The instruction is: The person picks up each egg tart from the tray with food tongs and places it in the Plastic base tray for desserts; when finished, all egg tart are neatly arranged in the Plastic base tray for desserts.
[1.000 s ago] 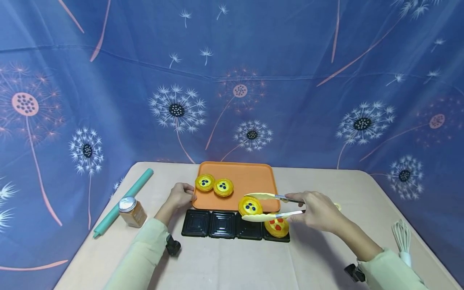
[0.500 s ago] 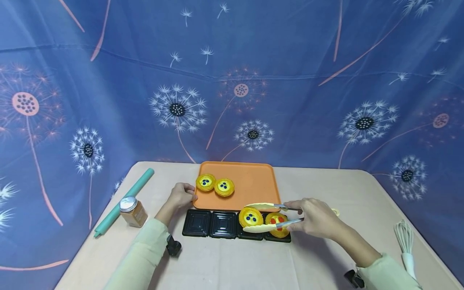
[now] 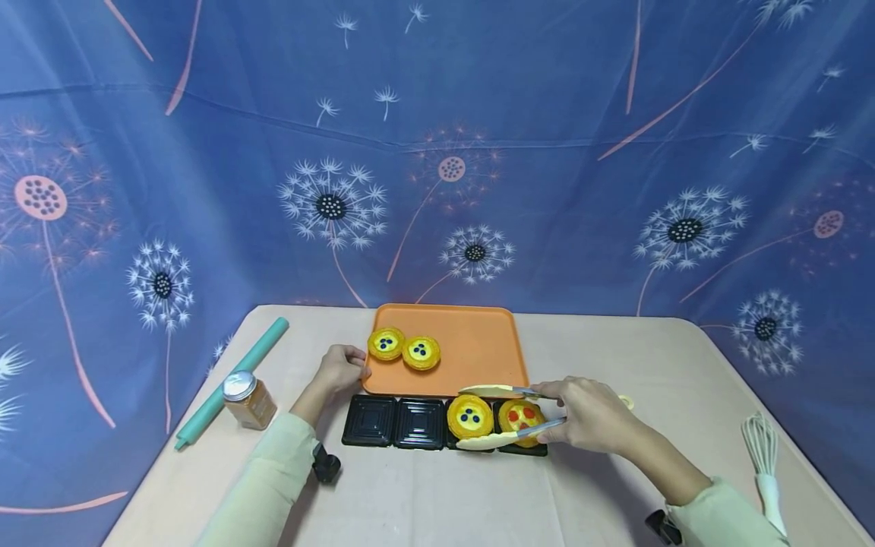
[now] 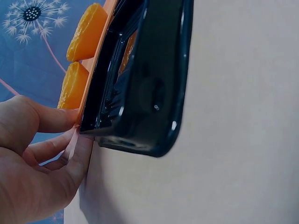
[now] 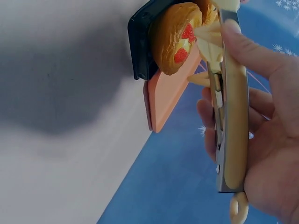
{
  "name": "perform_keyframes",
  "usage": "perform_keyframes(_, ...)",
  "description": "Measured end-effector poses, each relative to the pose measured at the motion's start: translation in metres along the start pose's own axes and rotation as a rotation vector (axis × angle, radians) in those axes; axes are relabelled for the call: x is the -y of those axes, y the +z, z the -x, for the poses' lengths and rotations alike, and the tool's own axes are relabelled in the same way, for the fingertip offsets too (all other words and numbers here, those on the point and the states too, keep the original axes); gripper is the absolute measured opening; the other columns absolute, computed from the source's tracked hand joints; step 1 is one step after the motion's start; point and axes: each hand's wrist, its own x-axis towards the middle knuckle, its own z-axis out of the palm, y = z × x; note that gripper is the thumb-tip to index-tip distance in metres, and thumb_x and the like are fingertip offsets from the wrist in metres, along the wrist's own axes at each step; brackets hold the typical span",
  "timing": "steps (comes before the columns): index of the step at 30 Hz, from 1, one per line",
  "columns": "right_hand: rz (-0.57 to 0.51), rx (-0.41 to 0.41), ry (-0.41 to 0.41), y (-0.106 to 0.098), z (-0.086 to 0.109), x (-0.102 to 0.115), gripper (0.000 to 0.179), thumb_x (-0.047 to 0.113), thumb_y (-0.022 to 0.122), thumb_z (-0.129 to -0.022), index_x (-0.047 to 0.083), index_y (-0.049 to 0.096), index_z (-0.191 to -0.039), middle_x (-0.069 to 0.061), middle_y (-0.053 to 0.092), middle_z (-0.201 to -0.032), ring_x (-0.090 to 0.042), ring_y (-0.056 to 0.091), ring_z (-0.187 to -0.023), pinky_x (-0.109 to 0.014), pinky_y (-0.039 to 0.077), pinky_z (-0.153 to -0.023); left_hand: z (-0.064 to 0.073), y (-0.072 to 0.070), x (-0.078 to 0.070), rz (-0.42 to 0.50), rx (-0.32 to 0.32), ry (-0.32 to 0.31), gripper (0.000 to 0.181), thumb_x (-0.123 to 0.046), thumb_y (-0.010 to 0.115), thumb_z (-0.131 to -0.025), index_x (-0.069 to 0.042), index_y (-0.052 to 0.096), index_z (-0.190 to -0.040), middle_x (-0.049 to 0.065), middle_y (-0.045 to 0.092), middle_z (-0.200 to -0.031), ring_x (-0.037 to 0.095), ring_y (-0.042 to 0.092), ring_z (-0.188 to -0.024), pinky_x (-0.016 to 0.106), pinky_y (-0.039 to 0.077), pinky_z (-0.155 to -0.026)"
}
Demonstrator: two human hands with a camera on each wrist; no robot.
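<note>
My left hand point(image 3: 340, 368) pinches the left edge of the orange tray point(image 3: 472, 346) between thumb and fingers. Two blueberry egg tarts, a left one point(image 3: 386, 344) and a right one point(image 3: 421, 353), sit on that tray. In my right hand point(image 3: 593, 414) I grip cream-tipped tongs point(image 3: 494, 441), their arms spread on either side of a third blueberry tart point(image 3: 470, 417). That tart lies in the third compartment from the left of the black sectioned tray point(image 3: 369, 420). A tart with red fruit pieces point(image 5: 173, 42) fills the rightmost compartment, under the tongs in the head view.
A teal rolling pin point(image 3: 263, 343) lies at the left, with a silver-lidded jar point(image 3: 250, 399) standing beside it. At the right edge lies a whisk with a white handle point(image 3: 769, 494). A blue dandelion-print cloth point(image 3: 547, 190) hangs behind the table.
My right hand has lowered the tongs and the blueberry tart from the orange tray's front edge into the third black compartment. The tong arms have spread slightly. My left hand stays put.
</note>
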Motion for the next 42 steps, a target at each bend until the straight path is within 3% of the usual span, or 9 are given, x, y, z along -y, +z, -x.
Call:
perform_keyframes(6,-0.048,0.012,0.022,0.002,0.002,-0.001,0.081,0.042,0.093,-0.060,0.004,0.066,-0.127,-0.004,0.070,-0.115,-0.018,0.063,-0.086,-0.031,0.046,-0.062,0.000,0.000,0.000,0.002,0.003,0.001,0.025,0.005,0.071,-0.081,0.008,0.064,-0.105,0.014,0.065,-0.092,0.023,0.062,-0.081,0.028,0.052,-0.067)
perform_keyframes(14,-0.087,-0.002,0.035,-0.002,0.003,-0.004,0.083,0.046,0.092,-0.062,0.003,0.065,-0.128,-0.003,0.070,-0.118,-0.017,0.063,-0.089,-0.032,0.047,-0.066,-0.001,0.002,0.003,0.006,0.009,-0.024,0.026,0.004,0.071,-0.082,0.008,0.064,-0.107,0.013,0.063,-0.092,0.023,0.061,-0.082,0.028,0.052,-0.067)
perform_keyframes(19,-0.088,-0.055,0.005,-0.009,-0.002,-0.005,0.085,0.046,0.092,-0.061,0.001,0.065,-0.128,-0.005,0.070,-0.116,-0.013,0.063,-0.086,-0.034,0.049,-0.068,0.000,0.001,0.003,0.001,0.009,-0.019,0.026,0.003,0.071,-0.082,0.008,0.064,-0.107,0.014,0.064,-0.093,0.023,0.061,-0.082,0.028,0.053,-0.067)
perform_keyframes(24,-0.089,-0.095,-0.026,-0.016,-0.017,-0.004,0.087,0.049,0.091,-0.063,-0.001,0.064,-0.129,-0.008,0.070,-0.117,-0.012,0.062,-0.084,-0.033,0.047,-0.066,0.003,-0.001,0.002,0.000,-0.009,-0.006,0.025,0.004,0.070,-0.083,0.008,0.064,-0.107,0.015,0.065,-0.092,0.025,0.062,-0.082,0.029,0.053,-0.067)
perform_keyframes(31,-0.081,-0.093,0.007,-0.023,-0.049,-0.003,0.089,0.048,0.091,-0.064,-0.001,0.062,-0.132,-0.008,0.071,-0.108,-0.016,0.058,-0.081,-0.033,0.044,-0.062,0.002,0.003,-0.001,-0.003,-0.014,0.024,0.025,0.004,0.071,-0.081,0.008,0.065,-0.104,0.013,0.065,-0.089,0.021,0.061,-0.077,0.027,0.051,-0.064)
perform_keyframes(37,-0.092,-0.060,0.035,-0.008,-0.081,-0.008,0.091,0.055,0.088,-0.065,-0.001,0.062,-0.132,-0.006,0.071,-0.101,-0.016,0.058,-0.078,-0.033,0.045,-0.062,0.001,0.002,-0.001,0.002,-0.024,0.015,0.024,0.004,0.072,-0.081,0.008,0.065,-0.104,0.013,0.064,-0.088,0.021,0.061,-0.076,0.026,0.052,-0.063)
perform_keyframes(42,-0.079,-0.018,0.037,0.010,-0.100,-0.010,0.092,0.056,0.086,-0.067,-0.002,0.060,-0.133,-0.011,0.071,-0.107,-0.023,0.065,-0.084,-0.040,0.053,-0.067,0.001,0.001,0.000,0.005,-0.025,0.018,0.024,0.004,0.072,-0.080,0.008,0.066,-0.103,0.013,0.064,-0.087,0.021,0.061,-0.075,0.027,0.052,-0.062)
